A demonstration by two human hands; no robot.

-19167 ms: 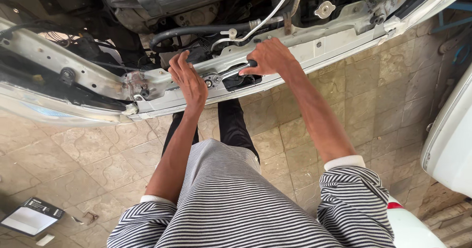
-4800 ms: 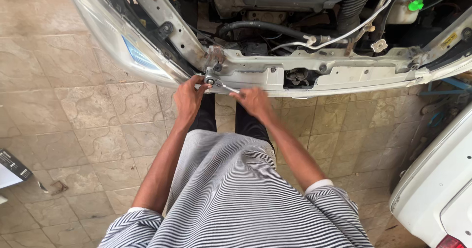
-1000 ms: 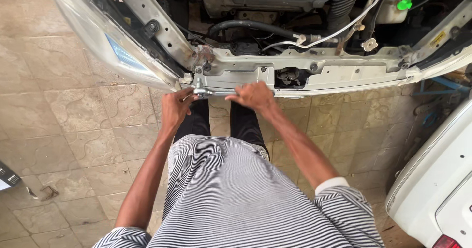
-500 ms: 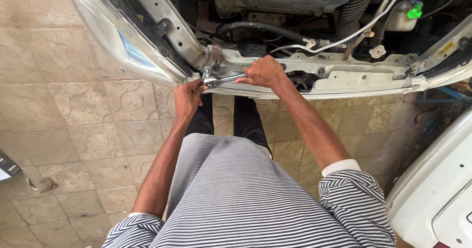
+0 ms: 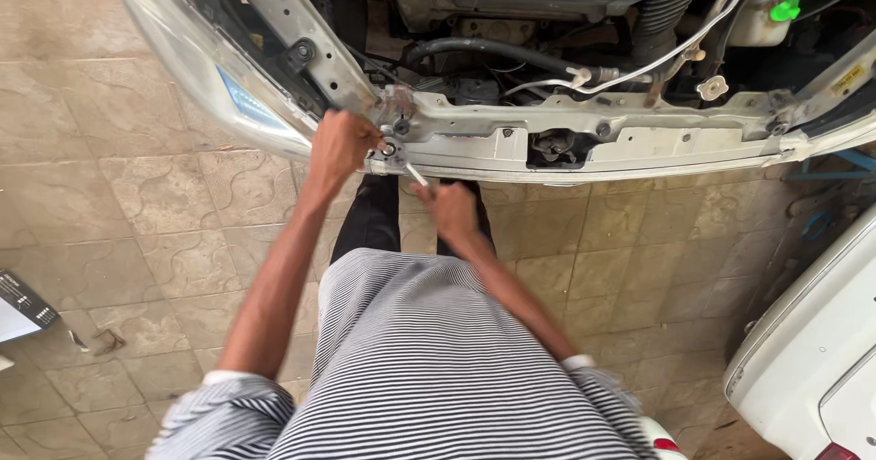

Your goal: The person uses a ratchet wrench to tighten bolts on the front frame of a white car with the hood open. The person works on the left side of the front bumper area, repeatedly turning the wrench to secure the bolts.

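The wrench [image 5: 412, 172] is seen, in the single head view, as a thin bright bar at the left end of the pale front crossmember [image 5: 584, 145] of a car with its engine bay open. Its head is set on a bolt [image 5: 391, 149] at the crossmember's left end; from there its long axis runs down and to the right, toward the person, so the handle points away from the car.

The left hand [image 5: 339, 146] is pressed against the crossmember just beside the bolt, fingers curled near the wrench head; whether the head itself is pinched cannot be told. The right hand [image 5: 449, 210] is clenched around the lower end of the handle, below and to the right of the bolt, clear of the car's front edge. The left hand is thus nearer the bolt, the right nearer the free end of the handle.

Above the crossmember a black hose [image 5: 493, 49] and a white cable [image 5: 675, 49] are seen. A tiled floor [image 5: 137, 195] lies below, and a second car's white panel [image 5: 812, 360] stands at the lower right.
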